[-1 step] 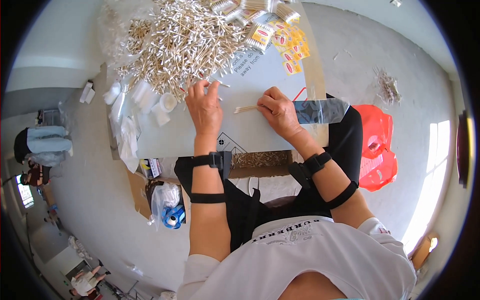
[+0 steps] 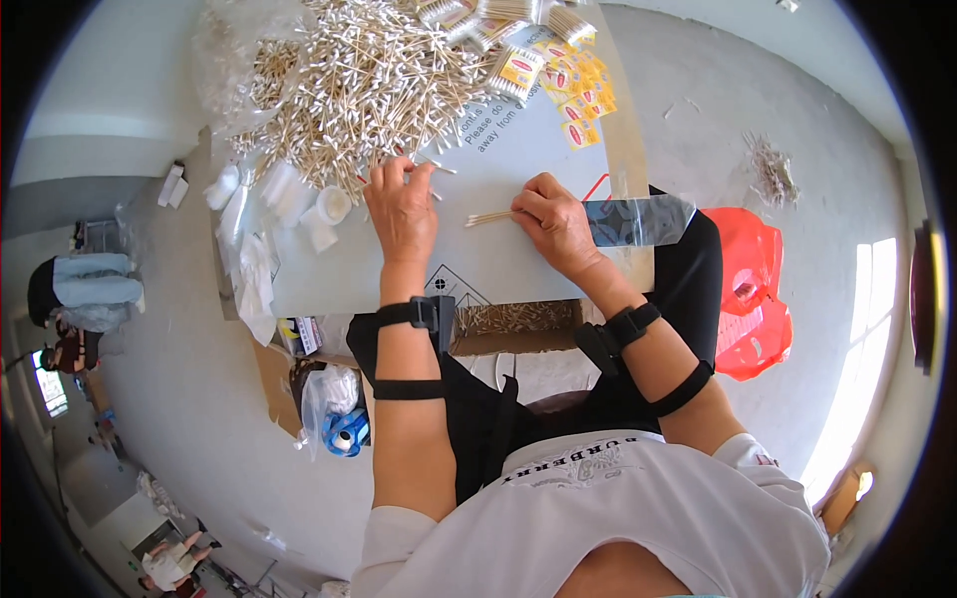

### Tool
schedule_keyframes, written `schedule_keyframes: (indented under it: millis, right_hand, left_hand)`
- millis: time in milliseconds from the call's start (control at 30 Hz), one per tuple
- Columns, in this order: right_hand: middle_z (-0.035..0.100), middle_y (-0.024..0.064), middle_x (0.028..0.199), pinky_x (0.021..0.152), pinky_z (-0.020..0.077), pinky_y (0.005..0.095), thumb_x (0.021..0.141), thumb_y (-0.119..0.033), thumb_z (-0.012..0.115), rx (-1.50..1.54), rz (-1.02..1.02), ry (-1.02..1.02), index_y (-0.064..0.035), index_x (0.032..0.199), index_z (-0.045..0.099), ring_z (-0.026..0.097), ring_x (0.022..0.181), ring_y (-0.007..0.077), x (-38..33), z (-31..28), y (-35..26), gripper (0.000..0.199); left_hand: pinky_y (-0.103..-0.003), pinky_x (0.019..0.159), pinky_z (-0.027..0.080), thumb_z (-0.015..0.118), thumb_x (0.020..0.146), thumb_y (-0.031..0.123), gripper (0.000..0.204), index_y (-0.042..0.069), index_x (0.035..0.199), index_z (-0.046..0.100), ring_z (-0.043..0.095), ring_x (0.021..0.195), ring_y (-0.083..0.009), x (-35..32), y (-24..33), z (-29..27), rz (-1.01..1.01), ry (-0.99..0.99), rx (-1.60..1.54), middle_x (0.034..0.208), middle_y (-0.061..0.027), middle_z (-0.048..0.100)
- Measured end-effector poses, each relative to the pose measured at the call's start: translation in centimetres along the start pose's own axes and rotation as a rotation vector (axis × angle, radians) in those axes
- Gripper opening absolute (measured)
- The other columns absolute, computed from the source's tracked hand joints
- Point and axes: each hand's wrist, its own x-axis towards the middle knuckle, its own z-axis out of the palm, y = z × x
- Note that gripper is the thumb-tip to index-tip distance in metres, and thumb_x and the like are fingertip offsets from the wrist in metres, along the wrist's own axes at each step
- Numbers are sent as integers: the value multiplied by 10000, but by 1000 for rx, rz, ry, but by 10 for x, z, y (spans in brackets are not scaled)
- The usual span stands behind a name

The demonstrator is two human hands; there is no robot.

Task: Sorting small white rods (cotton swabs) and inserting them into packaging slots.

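A small bundle of wooden-stemmed cotton swabs [image 2: 490, 216] is being pinched in the curled fingers of the right hand [image 2: 554, 221], its tips sticking out toward nine o'clock over the grey cardboard work board [image 2: 399, 261]. A clear plastic sleeve bag [image 2: 638, 219] is being pressed flat under the same hand, trailing off toward three o'clock past the board's edge. The left hand [image 2: 402, 207] is being laid palm down with fingers loosely spread, nothing gripped, its fingertips touching the lower edge of the big loose heap of cotton swabs [image 2: 359, 80] that is lying at twelve o'clock. At one o'clock from the hands, yellow printed paper labels [image 2: 578, 90] are lying scattered beside packed swab bundles [image 2: 488, 15]. A brown open box of swabs [image 2: 513, 321] is sitting at six o'clock, just below the board, between the forearms. A red plastic bag [image 2: 753, 289] is lying on the floor at four o'clock.
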Motion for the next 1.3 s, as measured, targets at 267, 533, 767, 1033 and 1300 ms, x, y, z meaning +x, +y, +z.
schedule_keyframes:
  millis: [267,533,767,1033,1300]
  right_hand:
    - [562,88,887,673,503,388,726,-18,678,-22,-21,-14,-45,787,600,603,803,304,-1,-1,0,103]
    - [558,98,884,678,504,388,723,-19,682,-11,-16,-27,-41,779,596,606,805,306,-2,-3,0,105]
    - [560,92,885,679,502,387,730,-30,678,-36,-2,-20,-43,776,599,607,803,301,-1,-2,0,93]
    - [554,90,879,678,499,392,728,-37,677,-21,23,-41,-48,776,596,601,792,305,-2,-2,0,95]
    - [550,92,881,679,496,397,715,-27,678,9,27,-32,-45,765,579,600,794,307,-1,-2,-1,112]
  left_hand:
    - [-411,695,459,629,744,-26,134,24,858,579,532,790,-311,-10,38,39,-43,42,-80,777,-116,544]
    - [-415,792,432,720,662,-20,220,89,837,643,512,894,-269,-3,27,7,-66,-13,-134,871,-37,539]
    - [-395,755,416,733,670,-6,195,82,792,608,521,897,-264,-10,40,17,11,-70,-173,894,-27,541]
    - [-405,749,414,733,677,5,182,80,785,606,529,898,-270,-4,37,22,66,-194,-212,883,-43,565]
    - [-404,774,407,749,668,32,197,93,811,629,505,894,-267,24,16,23,10,-28,-63,830,-38,539]
